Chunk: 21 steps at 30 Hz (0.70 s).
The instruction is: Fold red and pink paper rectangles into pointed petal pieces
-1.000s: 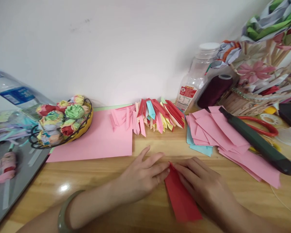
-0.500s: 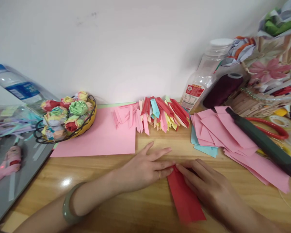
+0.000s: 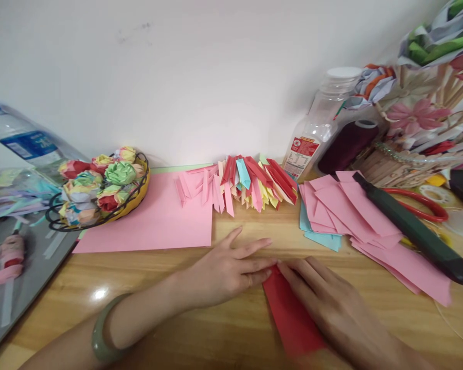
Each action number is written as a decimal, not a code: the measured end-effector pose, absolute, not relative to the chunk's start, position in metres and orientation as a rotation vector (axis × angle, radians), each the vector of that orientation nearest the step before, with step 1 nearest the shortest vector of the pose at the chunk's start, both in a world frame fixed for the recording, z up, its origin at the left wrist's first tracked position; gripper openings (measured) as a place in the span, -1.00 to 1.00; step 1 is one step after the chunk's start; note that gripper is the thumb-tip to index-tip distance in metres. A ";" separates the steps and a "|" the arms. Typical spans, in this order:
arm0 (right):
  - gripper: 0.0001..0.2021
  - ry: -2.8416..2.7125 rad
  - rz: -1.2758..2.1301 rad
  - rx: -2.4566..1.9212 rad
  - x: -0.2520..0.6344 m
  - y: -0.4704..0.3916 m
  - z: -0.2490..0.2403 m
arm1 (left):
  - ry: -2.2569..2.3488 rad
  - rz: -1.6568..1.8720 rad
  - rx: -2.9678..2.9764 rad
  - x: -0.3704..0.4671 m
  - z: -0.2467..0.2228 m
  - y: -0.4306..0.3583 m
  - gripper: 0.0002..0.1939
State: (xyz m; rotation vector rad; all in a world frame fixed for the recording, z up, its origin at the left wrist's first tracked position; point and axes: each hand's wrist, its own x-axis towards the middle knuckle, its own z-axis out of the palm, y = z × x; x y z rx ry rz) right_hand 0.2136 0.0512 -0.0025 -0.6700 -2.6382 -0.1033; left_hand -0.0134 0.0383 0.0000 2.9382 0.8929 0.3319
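A red paper strip point(image 3: 291, 313) lies slanted on the wooden table in front of me, a small fold showing at its far end. My left hand point(image 3: 226, 267) reaches in from the left with index and middle fingertips on that far end; its other two fingers are spread upward and its thumb is hidden. My right hand point(image 3: 324, 293) is closed at the same end, fingertips pinching the paper beside the left ones, the palm covering the strip's right side. The fingertips of both hands nearly meet.
Behind the hands are folded paper pieces point(image 3: 250, 180) and a pink sheet point(image 3: 150, 221). To the left sits a basket of paper flowers point(image 3: 100, 187). Pink paper strips point(image 3: 339, 205), a dark green cutter point(image 3: 412, 231) and a clear bottle point(image 3: 312, 123) stand or lie right.
The view has shifted slightly, so things appear a little further left. Both hands remain at the red strip's far end; the right hand now covers more of its side.
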 end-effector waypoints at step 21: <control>-0.57 -2.639 -0.153 -0.603 0.211 0.053 0.001 | 1.017 0.451 2.941 -0.013 -0.009 0.037 -0.78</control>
